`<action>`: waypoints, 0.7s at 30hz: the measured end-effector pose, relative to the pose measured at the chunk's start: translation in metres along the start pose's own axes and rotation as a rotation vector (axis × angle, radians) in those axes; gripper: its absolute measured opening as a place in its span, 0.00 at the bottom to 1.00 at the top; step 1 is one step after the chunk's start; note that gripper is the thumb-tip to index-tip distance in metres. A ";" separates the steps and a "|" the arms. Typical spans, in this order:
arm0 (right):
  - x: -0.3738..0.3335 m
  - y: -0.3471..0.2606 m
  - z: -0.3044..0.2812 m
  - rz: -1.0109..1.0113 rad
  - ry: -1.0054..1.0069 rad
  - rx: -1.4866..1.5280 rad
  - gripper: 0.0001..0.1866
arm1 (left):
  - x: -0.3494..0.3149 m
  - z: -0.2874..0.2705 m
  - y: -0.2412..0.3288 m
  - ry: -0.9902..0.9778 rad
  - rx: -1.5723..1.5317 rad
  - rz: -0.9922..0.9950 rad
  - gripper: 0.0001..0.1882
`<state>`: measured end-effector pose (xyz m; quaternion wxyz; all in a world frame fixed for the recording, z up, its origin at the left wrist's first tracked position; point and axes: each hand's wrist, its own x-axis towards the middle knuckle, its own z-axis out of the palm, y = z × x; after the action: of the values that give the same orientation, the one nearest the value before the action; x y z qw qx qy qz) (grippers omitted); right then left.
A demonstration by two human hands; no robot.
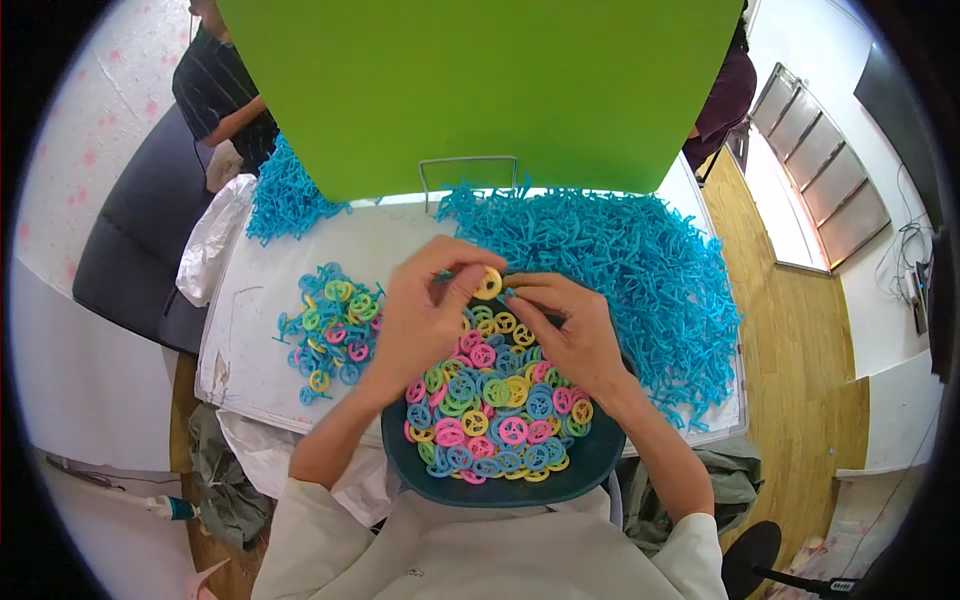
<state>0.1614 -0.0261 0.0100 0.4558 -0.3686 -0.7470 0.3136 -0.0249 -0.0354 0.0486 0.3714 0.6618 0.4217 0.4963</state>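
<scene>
My left hand [428,305] pinches a small yellow plastic wheel [488,284] between thumb and fingers. Close beside it, my right hand [572,325] grips a small blue plastic piece [509,293], mostly hidden by the fingertips. Both hands meet above a dark green basin [440,492] full of pink, yellow, green and blue plastic wheels [512,430]. To the left of my left hand lies a pile of blue pieces with coloured wheels fitted on them [335,325].
A large heap of blue plastic pieces [650,290] covers the right of the white table [240,350]; a smaller blue heap [285,195] sits far left. A green panel [480,100] stands across the back. People [225,85] are beyond it. A black chair [140,250] is at left.
</scene>
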 end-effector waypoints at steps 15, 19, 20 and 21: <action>0.008 -0.004 -0.007 0.271 0.227 0.415 0.10 | -0.182 -0.352 -0.190 0.809 0.835 -0.498 0.09; 0.003 -0.003 -0.011 0.306 0.226 0.340 0.11 | -0.165 -0.334 -0.179 0.759 1.066 -0.508 0.08; 0.001 -0.002 -0.013 0.319 0.210 0.336 0.11 | -0.158 -0.322 -0.172 0.758 1.063 -0.510 0.08; 0.002 -0.003 -0.014 0.325 0.195 0.336 0.10 | -0.149 -0.311 -0.161 0.786 1.300 -0.289 0.09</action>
<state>0.1726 -0.0241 0.0188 0.5241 -0.4314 -0.5679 0.4655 -0.3801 -0.0918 -0.0771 -0.2077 0.4603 0.8115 0.2938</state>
